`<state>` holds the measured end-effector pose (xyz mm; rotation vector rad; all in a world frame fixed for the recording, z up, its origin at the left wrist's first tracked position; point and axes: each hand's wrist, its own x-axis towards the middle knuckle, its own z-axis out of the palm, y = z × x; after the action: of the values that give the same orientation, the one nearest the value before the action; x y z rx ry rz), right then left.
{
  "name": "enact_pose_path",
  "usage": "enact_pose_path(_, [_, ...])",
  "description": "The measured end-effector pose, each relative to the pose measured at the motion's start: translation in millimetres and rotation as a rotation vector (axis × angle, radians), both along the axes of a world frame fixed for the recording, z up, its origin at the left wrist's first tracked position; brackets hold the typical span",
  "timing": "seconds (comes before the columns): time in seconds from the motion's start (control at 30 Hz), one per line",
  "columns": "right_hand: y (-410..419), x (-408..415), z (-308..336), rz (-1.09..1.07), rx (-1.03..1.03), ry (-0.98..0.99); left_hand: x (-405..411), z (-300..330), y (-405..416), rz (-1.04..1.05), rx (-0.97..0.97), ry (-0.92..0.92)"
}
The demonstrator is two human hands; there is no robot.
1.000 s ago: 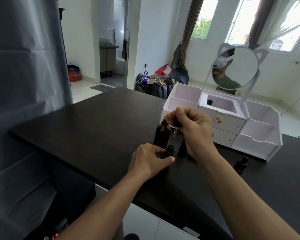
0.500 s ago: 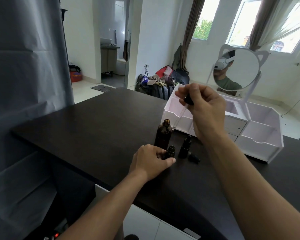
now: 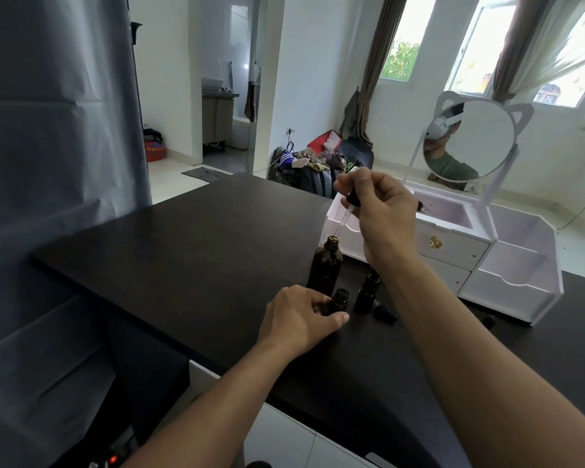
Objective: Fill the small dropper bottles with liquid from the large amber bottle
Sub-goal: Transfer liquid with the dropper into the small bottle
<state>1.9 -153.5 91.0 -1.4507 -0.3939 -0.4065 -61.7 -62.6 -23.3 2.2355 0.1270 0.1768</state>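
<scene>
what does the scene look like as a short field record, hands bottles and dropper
left hand: grips small open amber dropper bottle on black countertop
right hand: pinches black-bulbed glass dropper
dropper tip: at mouth of large uncapped amber bottle
capped small dark bottle: upright beside open one
background: white drawer organiser

A white organizer (image 3: 507, 265) carries a cat-eared mirror (image 3: 470, 140).

Daylight enters through the windows (image 3: 487, 52) at the upper right, which are blown out to near white. The dark tabletop (image 3: 190, 251) shows a soft sheen. Straight lines bow toward the frame edges from wide-angle distortion; the focus is slightly soft throughout.
</scene>
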Motion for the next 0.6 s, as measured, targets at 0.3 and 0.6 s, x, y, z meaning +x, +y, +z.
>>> enact_pose_path(0.3, [7.1,5.3,-36.5,0.019,-0.095,0.129,-2.8,-0.7,-0.3,0.011,-0.047,-0.003])
enact_pose_path(0.6, [7.3,9.9,-47.8,0.009,-0.131,0.118,-3.1,-1.3,0.8,0.023,-0.049,-0.017])
